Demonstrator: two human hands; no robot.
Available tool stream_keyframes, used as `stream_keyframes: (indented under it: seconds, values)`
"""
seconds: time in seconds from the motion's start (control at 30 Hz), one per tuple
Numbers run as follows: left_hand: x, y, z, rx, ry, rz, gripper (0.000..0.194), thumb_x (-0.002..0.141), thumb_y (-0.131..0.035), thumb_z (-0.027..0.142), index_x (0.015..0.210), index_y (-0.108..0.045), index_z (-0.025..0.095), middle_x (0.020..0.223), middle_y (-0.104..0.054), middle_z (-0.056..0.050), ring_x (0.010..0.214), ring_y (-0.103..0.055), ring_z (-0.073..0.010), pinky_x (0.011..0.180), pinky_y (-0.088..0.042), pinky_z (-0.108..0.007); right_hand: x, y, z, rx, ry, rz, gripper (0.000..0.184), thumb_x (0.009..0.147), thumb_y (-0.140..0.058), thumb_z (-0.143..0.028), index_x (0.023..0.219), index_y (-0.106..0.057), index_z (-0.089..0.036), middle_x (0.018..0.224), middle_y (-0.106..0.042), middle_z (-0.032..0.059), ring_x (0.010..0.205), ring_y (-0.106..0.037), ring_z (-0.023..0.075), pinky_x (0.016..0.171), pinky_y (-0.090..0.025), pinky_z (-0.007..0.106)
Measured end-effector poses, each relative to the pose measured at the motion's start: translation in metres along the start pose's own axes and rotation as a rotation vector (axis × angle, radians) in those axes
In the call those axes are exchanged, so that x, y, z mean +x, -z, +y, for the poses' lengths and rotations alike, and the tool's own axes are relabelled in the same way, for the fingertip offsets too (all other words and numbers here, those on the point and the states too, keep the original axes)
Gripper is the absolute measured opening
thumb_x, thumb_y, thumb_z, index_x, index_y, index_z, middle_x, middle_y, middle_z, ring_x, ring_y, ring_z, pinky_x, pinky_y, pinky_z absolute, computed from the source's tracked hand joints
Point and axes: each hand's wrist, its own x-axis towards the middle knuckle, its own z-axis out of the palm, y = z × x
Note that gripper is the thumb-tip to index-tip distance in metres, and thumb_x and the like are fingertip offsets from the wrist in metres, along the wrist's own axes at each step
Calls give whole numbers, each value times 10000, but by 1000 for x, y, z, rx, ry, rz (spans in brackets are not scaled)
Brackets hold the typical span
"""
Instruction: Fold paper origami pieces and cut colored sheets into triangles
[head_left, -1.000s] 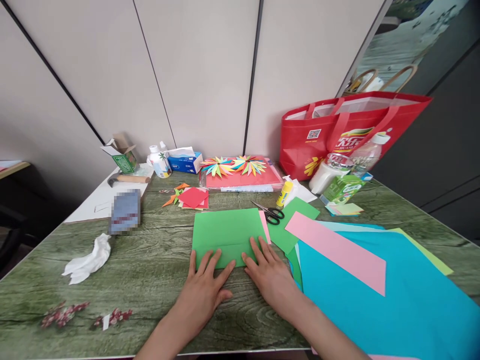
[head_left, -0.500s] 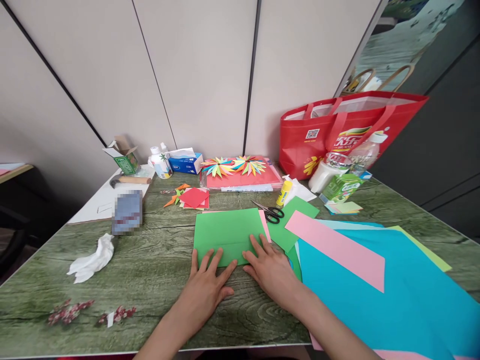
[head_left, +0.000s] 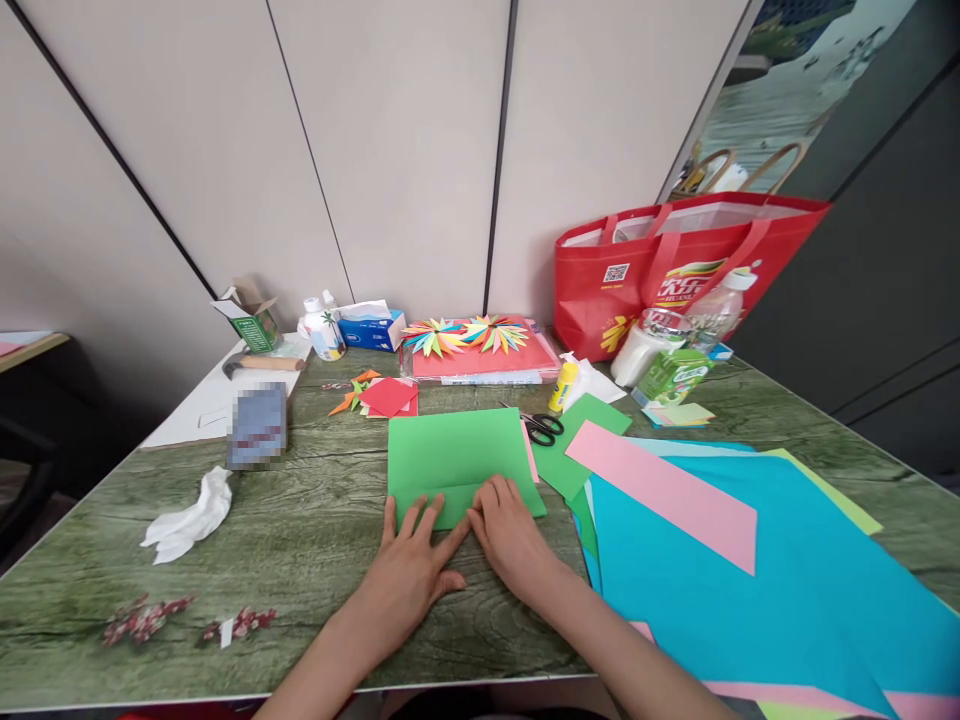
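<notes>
A sheet of green paper (head_left: 454, 450) lies in front of me, with a strip along its near edge folded over. My left hand (head_left: 409, 570) rests on the near left part of the sheet, fingers spread and flat, holding it down. My right hand (head_left: 514, 535) is closed, its fingertips drawn together on the folded near edge, touching the left index fingertip. A pink sheet (head_left: 529, 452) peeks out under the right side. Beyond the right hand lie black-handled scissors (head_left: 543, 429), their blades partly hidden, and another green piece (head_left: 581, 440).
Blue sheets (head_left: 705, 540) with a pink strip (head_left: 667, 495) cover the right side. A glue stick (head_left: 563, 387), red paper pieces (head_left: 390, 397) and colourful paper stars (head_left: 465, 336) lie farther back. A red bag (head_left: 652, 275) stands behind; a crumpled tissue (head_left: 191, 515) is at left.
My right hand has moved left along the folded edge toward my left hand, and its fingers have gone from spread to drawn together. The left hand stays in place.
</notes>
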Motion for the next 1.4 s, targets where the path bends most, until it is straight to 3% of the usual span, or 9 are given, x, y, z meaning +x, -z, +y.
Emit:
stream_keyframes:
  seconds: [0.17, 0.5, 0.83, 1.2, 1.4]
  values:
    - [0, -5, -2, 23, -10, 10, 546, 808, -439, 474, 1322, -311, 340, 1349, -371, -138, 1231, -333, -332, 958, -190, -640, -4, 2, 4, 44, 43, -3, 136, 869, -416, -148, 811, -540, -142, 893, -484, 78, 850, -451, 198, 756, -397, 329]
    - [-1, 3, 1, 2, -1, 3, 536, 807, -452, 467, 1313, -332, 338, 1326, -398, -138, 1227, -344, -318, 966, -192, -627, -10, 19, 13, -175, 89, -100, 179, 893, -405, -253, 823, -560, -196, 852, -552, 48, 839, -479, 203, 702, -310, 329]
    - [0, 7, 2, 61, -9, -25, 533, 810, -448, 456, 1316, -318, 352, 1327, -399, -150, 1226, -343, -330, 942, -234, -631, -26, 33, 38, -209, -43, -135, 237, 895, -355, -219, 801, -571, -189, 863, -586, 61, 899, -512, 218, 697, -321, 325]
    - [-2, 8, 1, 27, -17, 9, 527, 802, -466, 457, 1303, -348, 341, 1321, -418, -143, 1224, -356, -323, 948, -244, -619, -17, 36, 39, -172, -132, -230, 231, 857, -377, -199, 800, -598, -165, 880, -611, 76, 901, -553, 219, 681, -378, 305]
    - [-9, 8, -10, 44, -69, 25, 527, 791, -472, 471, 1286, -384, 313, 1355, -400, -96, 1246, -348, -268, 989, -291, -530, -16, 36, 40, -178, -140, -215, 230, 844, -379, -192, 781, -599, -166, 852, -616, 70, 877, -556, 208, 674, -383, 290]
